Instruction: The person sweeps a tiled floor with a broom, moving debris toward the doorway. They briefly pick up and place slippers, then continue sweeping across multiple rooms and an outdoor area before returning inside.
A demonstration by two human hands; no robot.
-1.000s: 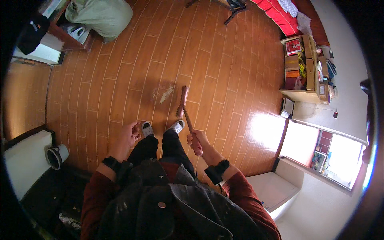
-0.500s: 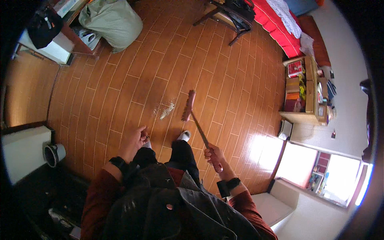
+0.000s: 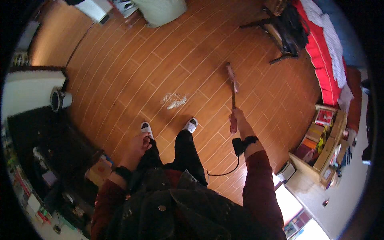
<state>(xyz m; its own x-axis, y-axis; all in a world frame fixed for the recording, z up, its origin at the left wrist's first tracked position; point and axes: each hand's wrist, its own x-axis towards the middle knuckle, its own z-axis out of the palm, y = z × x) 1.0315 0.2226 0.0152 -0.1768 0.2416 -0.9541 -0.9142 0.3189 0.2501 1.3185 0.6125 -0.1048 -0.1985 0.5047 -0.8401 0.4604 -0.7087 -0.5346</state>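
My right hand (image 3: 237, 115) is closed round the reddish handle of a small broom (image 3: 232, 79), held out ahead and to the right. The broom's narrow pinkish head points away from me; whether its bristles touch the floor I cannot tell. To the left of the broom, a pale heap of crumbs or powder (image 3: 177, 103) lies scattered on the wood-look tiles (image 3: 176, 52), beyond my feet. My left hand (image 3: 140, 145) hangs beside my left leg, its fingers curled in and nothing visible in them.
A dark folding chair (image 3: 282, 34) and a red-covered bed (image 3: 326, 64) stand at the far right, with a box-filled wooden shelf (image 3: 316, 160) nearer. A full grey-green sack (image 3: 162, 10) sits at the far edge. Dark furniture with a white pipe (image 3: 62, 99) lines the left.
My right arm has reached forward and right, carrying the broom away from the scattered heap. The view has turned, and my feet now show more fully. My left hand stays low by my leg.
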